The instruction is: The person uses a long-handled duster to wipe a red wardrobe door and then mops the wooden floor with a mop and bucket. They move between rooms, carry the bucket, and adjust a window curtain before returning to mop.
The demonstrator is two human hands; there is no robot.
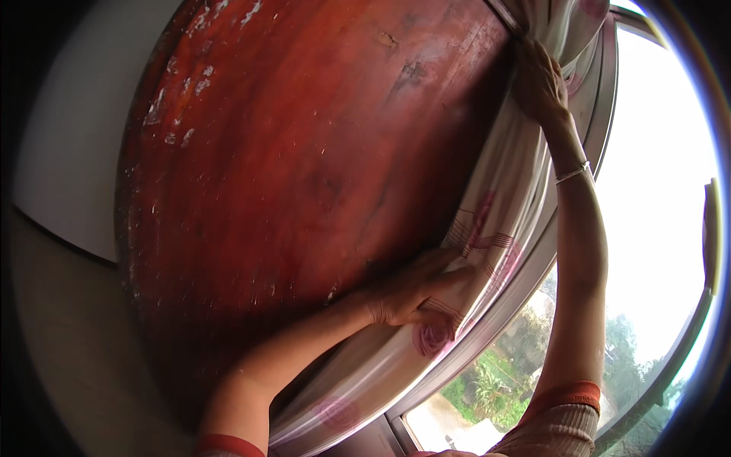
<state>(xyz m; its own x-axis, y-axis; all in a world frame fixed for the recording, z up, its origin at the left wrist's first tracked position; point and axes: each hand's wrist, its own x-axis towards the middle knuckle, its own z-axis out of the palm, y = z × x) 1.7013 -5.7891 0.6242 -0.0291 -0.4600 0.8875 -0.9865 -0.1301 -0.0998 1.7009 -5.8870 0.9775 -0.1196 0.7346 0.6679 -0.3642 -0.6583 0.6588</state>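
A light curtain (pixel 505 188) with pinkish rose shapes and thin dark lines hangs between a reddish-brown wooden panel (pixel 297 148) and the window. My left hand (pixel 420 288) lies on the curtain near the panel's lower right edge, with thumb and fingers spread around a fold; whether it pinches the cloth is not clear. Higher up, my right hand (pixel 539 83) reaches to the curtain's edge beside the panel's upper right corner. Its fingertips are in shadow and partly hidden, so its grip cannot be made out. A thin pale bracelet (pixel 573 173) circles the right wrist.
A metal window frame (pixel 606 103) curves along the right, with bright sky, green plants (pixel 497 383) and pale ground outside. White scuffs mark the panel's left side. A pale wall (pixel 68 148) stands at the far left, above a darker brownish surface (pixel 68 320).
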